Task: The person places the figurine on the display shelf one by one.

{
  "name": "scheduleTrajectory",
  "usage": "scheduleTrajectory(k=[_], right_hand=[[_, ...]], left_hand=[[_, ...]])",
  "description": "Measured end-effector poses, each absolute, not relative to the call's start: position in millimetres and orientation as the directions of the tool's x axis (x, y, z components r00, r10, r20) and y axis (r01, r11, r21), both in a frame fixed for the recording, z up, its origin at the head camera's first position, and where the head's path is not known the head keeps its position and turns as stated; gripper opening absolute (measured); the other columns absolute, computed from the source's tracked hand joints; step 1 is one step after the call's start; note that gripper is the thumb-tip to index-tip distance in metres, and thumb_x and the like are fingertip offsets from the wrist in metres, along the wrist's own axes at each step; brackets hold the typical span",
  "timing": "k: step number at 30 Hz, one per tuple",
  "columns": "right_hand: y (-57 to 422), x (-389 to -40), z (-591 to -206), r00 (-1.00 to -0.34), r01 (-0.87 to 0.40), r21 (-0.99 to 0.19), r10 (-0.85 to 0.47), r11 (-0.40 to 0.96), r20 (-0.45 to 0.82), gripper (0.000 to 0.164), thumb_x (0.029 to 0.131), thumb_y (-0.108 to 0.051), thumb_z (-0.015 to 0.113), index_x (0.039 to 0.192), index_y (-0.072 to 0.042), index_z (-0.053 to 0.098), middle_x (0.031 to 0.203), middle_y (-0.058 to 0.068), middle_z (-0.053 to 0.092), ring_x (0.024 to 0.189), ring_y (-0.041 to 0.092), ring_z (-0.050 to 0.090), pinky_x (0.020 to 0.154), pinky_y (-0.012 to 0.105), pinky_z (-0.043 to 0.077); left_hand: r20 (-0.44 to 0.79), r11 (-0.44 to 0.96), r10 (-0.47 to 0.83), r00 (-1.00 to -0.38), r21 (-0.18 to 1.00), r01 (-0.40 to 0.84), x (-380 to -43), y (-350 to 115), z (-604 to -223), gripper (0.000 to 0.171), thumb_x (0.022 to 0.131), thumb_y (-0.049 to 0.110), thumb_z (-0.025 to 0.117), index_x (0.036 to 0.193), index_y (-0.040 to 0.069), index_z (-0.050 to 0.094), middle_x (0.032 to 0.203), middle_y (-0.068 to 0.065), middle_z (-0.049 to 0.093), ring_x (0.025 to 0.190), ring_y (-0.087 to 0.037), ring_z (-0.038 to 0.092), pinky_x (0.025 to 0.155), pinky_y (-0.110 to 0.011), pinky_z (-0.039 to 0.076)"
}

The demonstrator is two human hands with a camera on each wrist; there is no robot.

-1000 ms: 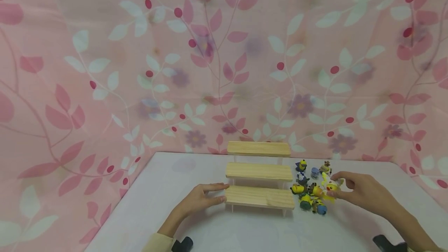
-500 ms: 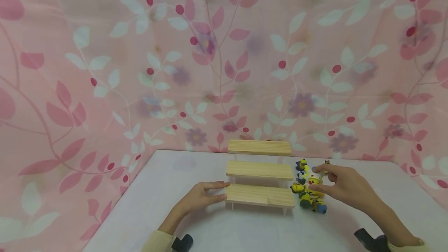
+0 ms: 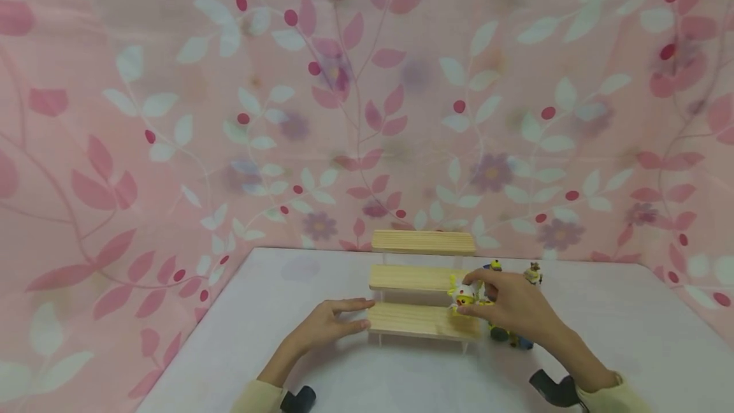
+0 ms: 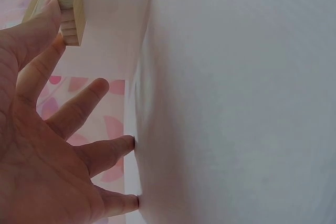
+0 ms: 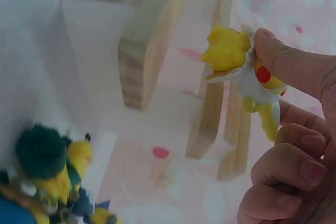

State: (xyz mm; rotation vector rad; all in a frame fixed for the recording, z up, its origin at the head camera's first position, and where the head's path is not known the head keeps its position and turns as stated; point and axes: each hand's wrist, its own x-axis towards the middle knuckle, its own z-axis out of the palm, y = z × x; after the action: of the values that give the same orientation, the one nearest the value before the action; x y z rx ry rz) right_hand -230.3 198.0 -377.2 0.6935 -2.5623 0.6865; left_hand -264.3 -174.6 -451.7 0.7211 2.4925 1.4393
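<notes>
My right hand (image 3: 513, 301) pinches a yellow-and-white toy figurine (image 3: 461, 295) between thumb and fingers. It holds this toy above the right end of the bottom step of a three-tier wooden display stand (image 3: 421, 279). In the right wrist view, the figurine (image 5: 252, 72) hangs sideways by the stand's board ends (image 5: 134, 72). My left hand (image 3: 329, 330) has its thumb and index finger touching the left end of the bottom board. The left wrist view shows that hand (image 4: 58, 145) with fingers spread, thumb and index against the board end (image 4: 72, 17).
Several more figurines (image 3: 499, 333) stand right of the stand, partly hidden by my right hand. A small figurine (image 3: 533, 273) stands behind it. The white table (image 3: 287, 273) meets a pink floral cloth (image 3: 401, 113) at the back.
My right hand has carried the yellow-and-white figurine left, from the group of toys to over the bottom step's right end. The left hand stays at the stand's left end.
</notes>
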Motion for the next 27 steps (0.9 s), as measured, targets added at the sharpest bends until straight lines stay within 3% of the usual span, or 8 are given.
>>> scheduleTrajectory(k=[9, 15, 27], right_hand=[[171, -233, -386, -0.809, -0.564, -0.417, -0.374, 0.713, 0.454, 0.039, 0.07, -0.048, 0.086, 0.099, -0.03, 0.068, 0.06, -0.017, 0.032, 0.052, -0.001, 0.023, 0.047, 0.018, 0.019], [154, -239, -385, -0.818, -0.554, -0.43, -0.368, 0.713, 0.443, 0.041, 0.067, -0.046, 0.089, 0.099, -0.03, 0.068, 0.061, -0.017, 0.031, 0.052, 0.0, 0.022, 0.046, 0.019, 0.015], [112, -245, -383, -0.807, -0.577, -0.457, -0.384, 0.677, 0.449, 0.041, 0.068, -0.048, 0.088, 0.098, -0.029, 0.067, 0.057, -0.016, 0.038, 0.049, 0.0, 0.031, 0.044, 0.019, 0.021]], left_hand=[[0.077, 0.413, 0.495, -0.866, 0.855, 0.313, -262, -172, -452, 0.04, 0.09, 0.037, 0.073, 0.129, 0.03, 0.067, 0.142, -0.009, 0.054, 0.14, -0.032, 0.038, 0.111, -0.065, 0.024], [0.083, 0.426, 0.489, -0.868, 0.846, 0.321, -262, -173, -452, 0.041, 0.09, 0.039, 0.072, 0.129, 0.031, 0.067, 0.141, -0.006, 0.055, 0.14, -0.031, 0.038, 0.111, -0.065, 0.024], [0.094, 0.43, 0.497, -0.862, 0.837, 0.339, -263, -174, -450, 0.041, 0.091, 0.038, 0.072, 0.13, 0.029, 0.066, 0.137, 0.005, 0.058, 0.14, -0.03, 0.039, 0.112, -0.064, 0.023]])
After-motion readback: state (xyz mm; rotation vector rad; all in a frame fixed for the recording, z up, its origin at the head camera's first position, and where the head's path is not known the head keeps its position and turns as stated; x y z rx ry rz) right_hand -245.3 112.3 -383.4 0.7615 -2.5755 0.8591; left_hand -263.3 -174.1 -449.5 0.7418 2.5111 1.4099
